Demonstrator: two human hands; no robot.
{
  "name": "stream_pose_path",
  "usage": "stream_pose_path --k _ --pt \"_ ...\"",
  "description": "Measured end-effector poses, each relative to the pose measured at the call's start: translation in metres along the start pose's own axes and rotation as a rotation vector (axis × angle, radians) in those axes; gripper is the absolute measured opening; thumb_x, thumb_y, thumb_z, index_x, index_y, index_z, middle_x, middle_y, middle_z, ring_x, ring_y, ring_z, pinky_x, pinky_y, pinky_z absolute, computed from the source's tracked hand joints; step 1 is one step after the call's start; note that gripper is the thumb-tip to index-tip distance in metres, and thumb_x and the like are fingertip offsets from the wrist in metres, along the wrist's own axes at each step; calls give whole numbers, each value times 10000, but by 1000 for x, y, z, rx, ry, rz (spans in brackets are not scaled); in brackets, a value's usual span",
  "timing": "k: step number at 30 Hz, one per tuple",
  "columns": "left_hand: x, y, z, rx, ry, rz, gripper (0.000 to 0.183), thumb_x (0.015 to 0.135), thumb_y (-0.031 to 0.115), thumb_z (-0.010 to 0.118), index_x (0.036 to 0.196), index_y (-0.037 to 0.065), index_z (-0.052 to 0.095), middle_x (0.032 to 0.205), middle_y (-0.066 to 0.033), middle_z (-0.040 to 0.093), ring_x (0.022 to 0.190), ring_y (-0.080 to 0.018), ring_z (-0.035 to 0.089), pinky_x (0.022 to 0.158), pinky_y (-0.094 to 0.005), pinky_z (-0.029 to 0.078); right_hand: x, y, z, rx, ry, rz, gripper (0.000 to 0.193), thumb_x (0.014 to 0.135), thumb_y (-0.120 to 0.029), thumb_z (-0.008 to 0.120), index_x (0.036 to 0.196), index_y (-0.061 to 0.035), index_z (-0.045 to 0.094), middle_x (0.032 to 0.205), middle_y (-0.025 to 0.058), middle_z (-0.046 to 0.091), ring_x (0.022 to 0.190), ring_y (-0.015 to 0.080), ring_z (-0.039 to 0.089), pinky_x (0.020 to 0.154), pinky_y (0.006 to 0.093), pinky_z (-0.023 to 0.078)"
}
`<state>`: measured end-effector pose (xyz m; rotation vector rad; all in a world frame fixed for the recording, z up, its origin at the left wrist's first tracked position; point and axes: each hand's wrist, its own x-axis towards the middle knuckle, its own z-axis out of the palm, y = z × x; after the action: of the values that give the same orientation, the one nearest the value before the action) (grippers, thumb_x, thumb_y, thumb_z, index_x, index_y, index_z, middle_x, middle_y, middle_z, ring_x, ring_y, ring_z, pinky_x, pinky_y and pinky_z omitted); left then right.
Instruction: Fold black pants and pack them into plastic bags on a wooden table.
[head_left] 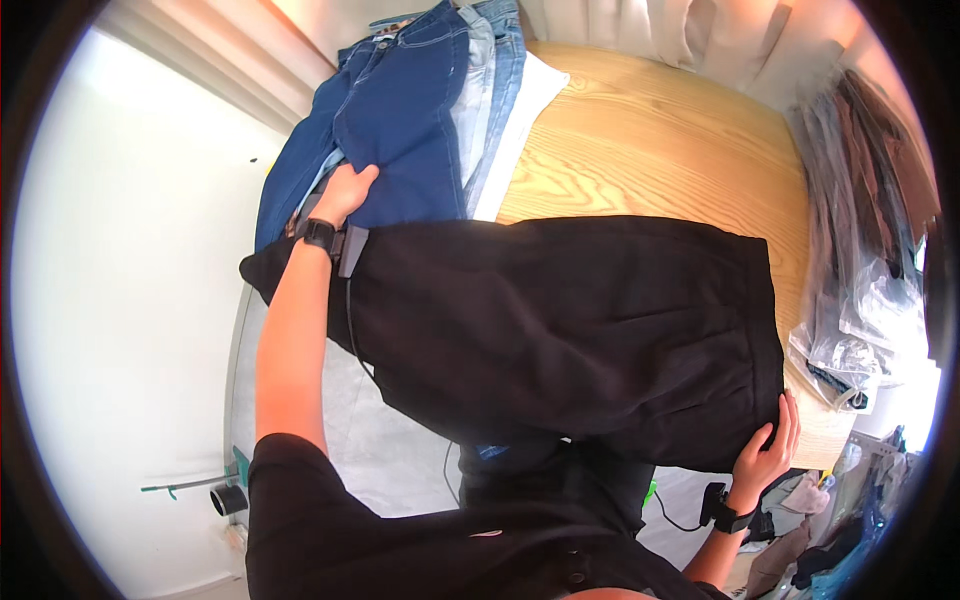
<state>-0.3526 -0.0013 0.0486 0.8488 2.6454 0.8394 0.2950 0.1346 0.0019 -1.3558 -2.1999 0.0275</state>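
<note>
Black trousers (560,310) lie sideways across the near side of the table, with the waistband to the right and part of them hanging over the front edge. My right hand (768,455) rests at the near corner of the waistband, fingers stretched along its edge and the thumb apart. Beyond the trousers, at the far left, dark blue jeans (405,110) lie on top of a pile. My left hand (348,192) is closed on the jeans near their left side; its fingertips are hidden. My left forearm crosses over the trousers' left end.
Under the jeans are light blue jeans (508,80) and a white garment (530,100). The wooden table (660,140) has plastic-wrapped garments (850,220) along its right side. Curtains (640,30) hang behind, and a white wall (130,300) stands left. More clothes (840,540) hang lower right.
</note>
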Motion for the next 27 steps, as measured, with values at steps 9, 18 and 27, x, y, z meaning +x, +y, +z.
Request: stream_pose_path --k 9,18,27 --pt "-6 35 9 -488 -82 -216 504 859 280 553 1153 -126 496 1064 -174 602 934 -226 605 828 -327 486 1 -1 -4 7 -5 11 388 818 -70 426 1163 27 575 1217 172 578 1151 365 523 989 430 381" --pt "63 56 30 -469 -29 -170 574 826 266 568 1109 -224 474 1053 -249 597 912 -267 614 771 -341 495 -4 2 -5 -2 -10 3 376 835 -81 425 1160 34 575 1215 182 576 1146 367 523 986 431 383" --pt "21 44 -10 -760 -497 49 645 870 378 602 1280 -91 437 1276 -162 528 1157 -224 514 997 -311 375 18 -39 -22 -17 5 -75 333 785 43 531 1113 4 576 1203 169 553 1139 359 500 980 422 383"
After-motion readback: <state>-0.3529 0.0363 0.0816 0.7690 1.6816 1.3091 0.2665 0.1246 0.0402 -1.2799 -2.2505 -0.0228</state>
